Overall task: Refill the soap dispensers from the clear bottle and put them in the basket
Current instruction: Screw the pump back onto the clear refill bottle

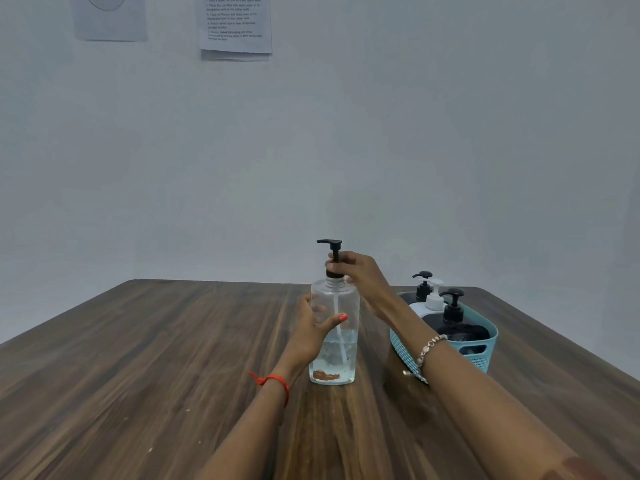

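Observation:
A clear bottle (337, 306) stands upright on the wooden table (138, 358), about a third full of clear liquid. It carries a black pump (331, 244) on top. My left hand (311, 330) wraps around the bottle's body from the left. My right hand (360, 271) grips the black pump collar at the bottle's neck. To the right stands a teal basket (483, 358) that holds three soap dispensers: two black ones (453, 308) (423, 287) and a white one (434, 299) between them.
The table's far edge meets a pale wall. Two paper sheets (235, 26) hang high on that wall. Bare tabletop stretches to the left of the bottle and in front of it. The basket sits close to the table's right edge.

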`<state>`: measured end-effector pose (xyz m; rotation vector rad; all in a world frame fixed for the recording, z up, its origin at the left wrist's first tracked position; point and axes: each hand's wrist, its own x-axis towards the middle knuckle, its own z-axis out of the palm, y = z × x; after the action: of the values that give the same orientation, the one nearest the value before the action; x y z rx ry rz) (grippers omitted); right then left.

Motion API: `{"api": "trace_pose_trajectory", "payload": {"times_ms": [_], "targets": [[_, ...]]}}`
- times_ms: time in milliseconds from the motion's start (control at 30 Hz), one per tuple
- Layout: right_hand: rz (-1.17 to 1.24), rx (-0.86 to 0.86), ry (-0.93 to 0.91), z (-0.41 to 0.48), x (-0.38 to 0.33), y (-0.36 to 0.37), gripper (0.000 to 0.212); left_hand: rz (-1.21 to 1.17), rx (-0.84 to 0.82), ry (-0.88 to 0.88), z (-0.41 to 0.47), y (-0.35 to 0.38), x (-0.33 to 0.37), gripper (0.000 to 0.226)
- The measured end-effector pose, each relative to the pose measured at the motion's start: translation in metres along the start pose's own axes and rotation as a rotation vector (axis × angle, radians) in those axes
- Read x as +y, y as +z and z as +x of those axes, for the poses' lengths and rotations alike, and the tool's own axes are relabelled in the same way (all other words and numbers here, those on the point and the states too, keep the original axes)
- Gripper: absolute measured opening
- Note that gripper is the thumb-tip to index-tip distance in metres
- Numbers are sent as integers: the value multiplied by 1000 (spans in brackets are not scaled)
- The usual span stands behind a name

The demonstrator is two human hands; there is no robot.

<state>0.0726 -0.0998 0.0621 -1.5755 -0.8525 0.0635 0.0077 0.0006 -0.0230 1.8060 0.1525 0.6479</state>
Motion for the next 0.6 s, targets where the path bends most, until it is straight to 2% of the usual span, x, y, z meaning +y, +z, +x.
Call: {"api": "trace_pose_trajectory", "payload": {"times_ms": [100,233,300,400,467,533,600], "targets": [[49,44,-20,-1,2,-4,26,-2,-6,0,0,0,1,68],[-88,212,4,1,4,10,40,-15,-4,-14,0,-1,1,70],[-115,192,11,3,4,11,44,-19,-9,-18,0,-1,0,71],[26,27,20,2,3,1,27,-10,-18,-21,0,-1,1,70],[92,-12,17,1,3,-5,22,-11,-16,-19,0,-1,1,69],[113,48,21,1,4,-4,20,-14,-19,-13,-1,0,2,69],[36,148,31,1,5,5,28,-17,-15,-16,-1,0,1,70]]}}
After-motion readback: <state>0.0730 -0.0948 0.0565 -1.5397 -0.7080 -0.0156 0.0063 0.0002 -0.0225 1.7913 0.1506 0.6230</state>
